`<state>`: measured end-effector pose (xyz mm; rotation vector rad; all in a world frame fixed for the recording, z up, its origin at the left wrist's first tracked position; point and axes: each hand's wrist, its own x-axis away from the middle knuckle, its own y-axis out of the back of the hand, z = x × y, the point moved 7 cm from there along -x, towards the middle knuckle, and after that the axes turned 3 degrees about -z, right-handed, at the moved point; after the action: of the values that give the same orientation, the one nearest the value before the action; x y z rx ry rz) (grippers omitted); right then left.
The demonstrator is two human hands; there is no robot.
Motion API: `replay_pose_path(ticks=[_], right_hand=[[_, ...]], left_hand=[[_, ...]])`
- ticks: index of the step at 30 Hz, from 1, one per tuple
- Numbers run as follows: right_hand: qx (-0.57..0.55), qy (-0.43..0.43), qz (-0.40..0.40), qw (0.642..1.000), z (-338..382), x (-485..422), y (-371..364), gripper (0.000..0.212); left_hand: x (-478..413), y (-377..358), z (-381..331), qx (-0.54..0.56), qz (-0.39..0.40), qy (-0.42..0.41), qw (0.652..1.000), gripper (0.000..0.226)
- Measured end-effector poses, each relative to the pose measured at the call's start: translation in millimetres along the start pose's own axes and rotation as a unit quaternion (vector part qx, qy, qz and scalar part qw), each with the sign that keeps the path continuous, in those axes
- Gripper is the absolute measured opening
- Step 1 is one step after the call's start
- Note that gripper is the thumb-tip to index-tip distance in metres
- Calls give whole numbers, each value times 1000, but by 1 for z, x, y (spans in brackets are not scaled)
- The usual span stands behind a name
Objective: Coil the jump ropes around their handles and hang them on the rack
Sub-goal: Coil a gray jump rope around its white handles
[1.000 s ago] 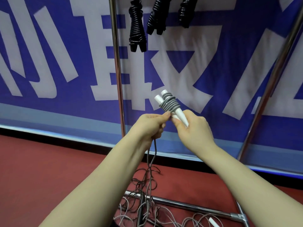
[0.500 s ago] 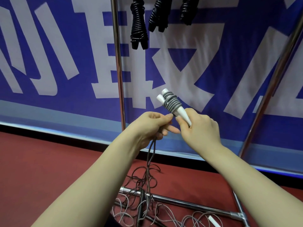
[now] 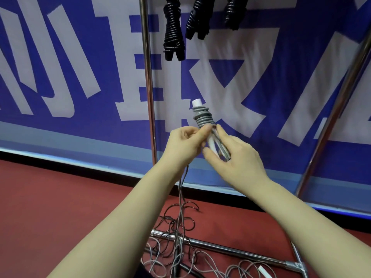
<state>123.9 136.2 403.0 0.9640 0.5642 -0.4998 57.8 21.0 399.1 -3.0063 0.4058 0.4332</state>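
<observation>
Grey rope coils round white handles — left hand pinching it, right hand seemingly gripping the handles.

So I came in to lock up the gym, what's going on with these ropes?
A person is coiling a grey jump rope around its white handles. The right hand holds the handles, and the left hand pinches the cord beside the coil. Only the upper part is wound; the rest hangs down to a tangle on the floor. Three black ropes, already coiled, hang above, between the rack posts.
</observation>
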Motion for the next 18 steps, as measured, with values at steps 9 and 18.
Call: replay_pose_path(ticks=[9,18], right_hand=[[-483,-241,256,802,-5,7,-17,48],[-449,-164,270,836,6,4,-7,25]], left_hand=[[4,-8,4,0,138,-18,990,32],[9,-10,2,54,212,-36,975,39]])
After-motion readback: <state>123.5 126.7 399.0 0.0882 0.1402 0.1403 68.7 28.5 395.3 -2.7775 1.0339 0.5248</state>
